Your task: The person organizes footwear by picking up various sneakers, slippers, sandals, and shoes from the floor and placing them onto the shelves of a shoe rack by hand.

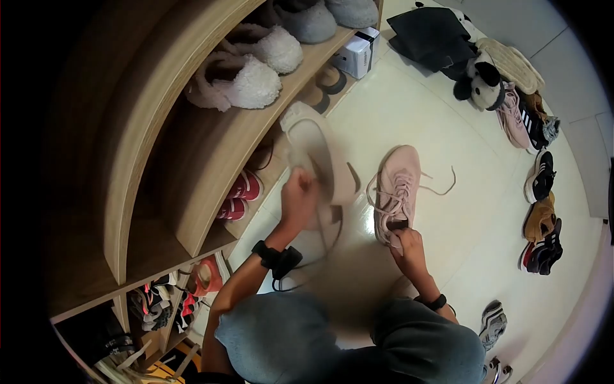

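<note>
A pale sandal (325,150), smeared by motion, is in my left hand (299,200), whose fingers are closed on its near side beside the shelf. Below it a second pale shape with a thin dark strap or cord is too blurred to make out. My right hand (410,253) grips the heel of a pink lace-up sneaker (398,173). The sneaker points away from me on the floor, and its laces hang loose to both sides.
A wooden shoe rack (211,153) on the left holds fluffy white slippers (246,86), grey slippers (313,25) and red shoes (246,185). A white box (355,54) stands at its far end. Several shoes and a panda plush (481,86) line the right wall.
</note>
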`<state>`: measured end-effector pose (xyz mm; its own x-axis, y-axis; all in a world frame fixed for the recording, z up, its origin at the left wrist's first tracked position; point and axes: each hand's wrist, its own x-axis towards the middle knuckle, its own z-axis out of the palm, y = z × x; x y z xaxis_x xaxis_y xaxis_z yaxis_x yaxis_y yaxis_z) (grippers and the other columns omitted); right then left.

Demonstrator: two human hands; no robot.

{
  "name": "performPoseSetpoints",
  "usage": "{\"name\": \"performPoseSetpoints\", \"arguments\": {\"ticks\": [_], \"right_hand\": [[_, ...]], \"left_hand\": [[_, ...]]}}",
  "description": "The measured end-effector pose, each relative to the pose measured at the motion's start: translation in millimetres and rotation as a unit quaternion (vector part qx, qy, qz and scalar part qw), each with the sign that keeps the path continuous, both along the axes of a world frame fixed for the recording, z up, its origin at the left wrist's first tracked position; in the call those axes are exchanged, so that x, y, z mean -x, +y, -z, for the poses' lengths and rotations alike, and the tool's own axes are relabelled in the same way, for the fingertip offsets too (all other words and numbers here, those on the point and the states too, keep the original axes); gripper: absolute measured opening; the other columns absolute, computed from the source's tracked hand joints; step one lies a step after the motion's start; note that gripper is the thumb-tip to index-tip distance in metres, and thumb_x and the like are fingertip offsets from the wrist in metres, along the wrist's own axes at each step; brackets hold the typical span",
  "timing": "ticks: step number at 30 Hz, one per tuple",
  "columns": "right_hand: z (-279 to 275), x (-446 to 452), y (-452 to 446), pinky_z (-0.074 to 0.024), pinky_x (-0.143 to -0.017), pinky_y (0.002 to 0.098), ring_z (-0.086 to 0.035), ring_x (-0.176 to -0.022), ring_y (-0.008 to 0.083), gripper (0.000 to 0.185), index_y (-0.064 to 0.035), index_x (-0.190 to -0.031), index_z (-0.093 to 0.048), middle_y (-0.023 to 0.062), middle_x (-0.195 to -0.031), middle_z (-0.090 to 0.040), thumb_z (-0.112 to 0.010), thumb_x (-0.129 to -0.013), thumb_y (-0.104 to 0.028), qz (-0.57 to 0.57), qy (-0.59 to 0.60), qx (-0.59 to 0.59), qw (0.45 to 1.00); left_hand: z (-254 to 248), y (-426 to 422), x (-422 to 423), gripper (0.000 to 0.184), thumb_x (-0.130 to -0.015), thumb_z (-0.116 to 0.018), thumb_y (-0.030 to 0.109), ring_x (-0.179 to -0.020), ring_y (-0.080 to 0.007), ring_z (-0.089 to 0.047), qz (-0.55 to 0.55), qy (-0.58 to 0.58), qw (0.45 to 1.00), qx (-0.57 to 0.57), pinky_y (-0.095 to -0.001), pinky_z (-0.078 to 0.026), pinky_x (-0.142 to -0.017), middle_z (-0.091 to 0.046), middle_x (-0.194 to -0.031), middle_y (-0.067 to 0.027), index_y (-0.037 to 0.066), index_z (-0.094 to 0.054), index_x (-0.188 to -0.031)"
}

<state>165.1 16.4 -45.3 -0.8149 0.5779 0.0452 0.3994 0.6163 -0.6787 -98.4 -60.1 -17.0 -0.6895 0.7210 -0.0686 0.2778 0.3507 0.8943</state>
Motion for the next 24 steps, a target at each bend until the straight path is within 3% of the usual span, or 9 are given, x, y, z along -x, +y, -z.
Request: {"name": "performPoseSetpoints", "arguments": {"ticks": [2,8,10,18,20,21,23,24], "right_hand": [[1.9,-1.5,-0.7,-0.0330,-0.078,0.0370,-0.044,-0.085,0.0292,0.034,-0.0015,-0.093,-0.047,0.0115,-0.085,-0.048,-0.058,-0.061,-0.003,-0.002,-0.004,-0.008,1.000],[1.4,0.4,-1.1,-0.0329,-0.078,0.0370,-0.044,-0.085,0.0286,0.034,-0.0012,-0.092,-0.047,0.0113,-0.086,-0.048,-0.058,-0.060,-0.003,0.004,0.004,-0.015,1.000],[3.6,0.8,-1.4,-0.0334,-0.077,0.0369,-0.044,-0.085,0.0298,0.034,-0.0027,-0.092,-0.047,0.0117,-0.084,-0.048,-0.059,-0.060,-0.002,0.003,0.013,-0.023,1.000],[2.3,1.6,-0.9,-0.0333,-0.076,0.0371,-0.044,-0.084,0.0311,0.033,-0.0035,-0.091,-0.047,0.0125,-0.083,-0.047,-0.059,-0.060,-0.002,0.012,0.014,-0.021,1.000],[4.3,-0.3,-3.1,-0.0319,-0.079,0.0373,-0.044,-0.087,0.0275,0.035,-0.0025,-0.094,-0.048,0.0095,-0.088,-0.048,-0.058,-0.060,-0.004,0.013,0.003,-0.027,1.000],[4.2,0.0,-4.7,-0.0319,-0.079,0.0373,-0.044,-0.087,0.0275,0.035,-0.0025,-0.094,-0.048,0.0095,-0.088,-0.048,-0.058,-0.060,-0.004,0.015,0.002,-0.022,1.000],[1.8,2.9,-4.9,-0.0315,-0.079,0.0373,-0.044,-0.087,0.0270,0.036,-0.0034,-0.095,-0.049,0.0083,-0.088,-0.048,-0.058,-0.060,-0.004,0.027,0.011,-0.029,0.999],[1.5,3.4,-5.4,-0.0315,-0.079,0.0373,-0.044,-0.087,0.0270,0.036,-0.0034,-0.095,-0.049,0.0083,-0.088,-0.048,-0.058,-0.060,-0.004,0.028,0.012,-0.027,0.999]], "left_hand": [[-7.9,0.3,4.1,0.015,-0.071,-0.050,0.009,-0.047,-0.0193,-0.038,-0.069,0.069,0.995,0.021,-0.0302,-0.033,-0.046,-0.037,-0.053,-0.0091,0.003,-0.036,-0.070],[25.8,-7.6,54.6,0.019,-0.068,-0.054,0.012,-0.047,-0.0207,-0.041,-0.038,0.106,0.982,0.150,-0.0314,-0.034,-0.047,-0.042,-0.053,-0.0098,0.002,-0.038,-0.068],[38.8,-8.5,48.6,0.019,-0.066,-0.054,0.005,-0.056,-0.0092,-0.032,0.022,0.044,0.994,0.095,-0.0226,-0.030,-0.050,-0.034,-0.059,-0.0006,0.003,-0.035,-0.067],[66.0,-0.9,-4.8,0.013,-0.073,-0.053,0.012,-0.063,-0.0108,-0.048,0.145,0.011,0.982,0.119,-0.0229,-0.038,-0.056,-0.049,-0.066,-0.0027,0.004,-0.045,-0.077],[52.4,6.2,-3.5,0.015,-0.078,-0.051,0.017,-0.066,-0.0133,-0.052,0.169,-0.080,0.962,0.200,-0.0247,-0.041,-0.058,-0.054,-0.070,-0.0050,0.004,-0.047,-0.083],[63.7,4.5,12.9,0.015,-0.081,-0.047,0.018,-0.065,-0.0147,-0.053,0.160,-0.046,0.974,0.155,-0.0274,-0.043,-0.059,-0.054,-0.070,-0.0062,0.004,-0.047,-0.085],[56.4,5.1,47.4,0.015,-0.082,-0.045,0.016,-0.064,-0.0207,-0.054,0.106,0.159,0.982,0.008,-0.0284,-0.043,-0.058,-0.055,-0.071,-0.0083,0.004,-0.048,-0.090],[44.6,5.2,65.0,0.017,-0.081,-0.043,0.012,-0.075,-0.0287,-0.054,0.081,0.210,0.968,0.115,-0.0325,-0.043,-0.066,-0.057,-0.080,-0.0126,0.004,-0.048,-0.094]]}}
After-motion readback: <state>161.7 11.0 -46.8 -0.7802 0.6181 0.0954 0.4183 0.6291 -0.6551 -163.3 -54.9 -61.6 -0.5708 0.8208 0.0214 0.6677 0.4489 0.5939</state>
